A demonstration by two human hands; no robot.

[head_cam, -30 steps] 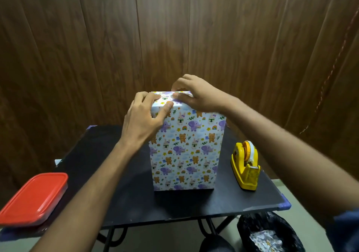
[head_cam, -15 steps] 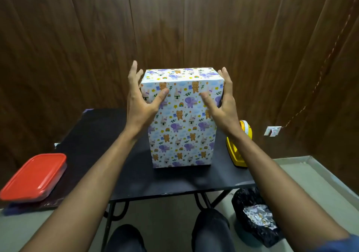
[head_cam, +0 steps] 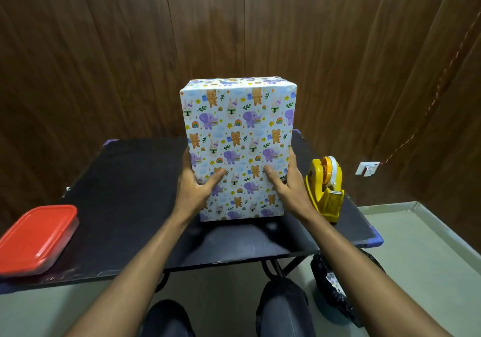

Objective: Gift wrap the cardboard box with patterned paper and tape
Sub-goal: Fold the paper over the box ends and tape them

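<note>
I'm seeing left hand [head_cam: 194, 189] and right hand [head_cam: 287, 183] clasping the wrapped box's [head_cam: 236, 139] lower sides, thumbs flat on its front, other fingers hidden behind | box standing upright mid-table [head_cam: 125, 185], tape dispenser [head_cam: 326, 189] just right of it | I'm judging wrapping nearly finished; next calls for checking seams, taping any loose flap.

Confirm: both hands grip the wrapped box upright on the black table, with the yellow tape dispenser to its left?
Not quite. In the head view the yellow tape dispenser stands to the right of the wrapped box. Left hand and right hand do grip it upright on the black table.
</note>
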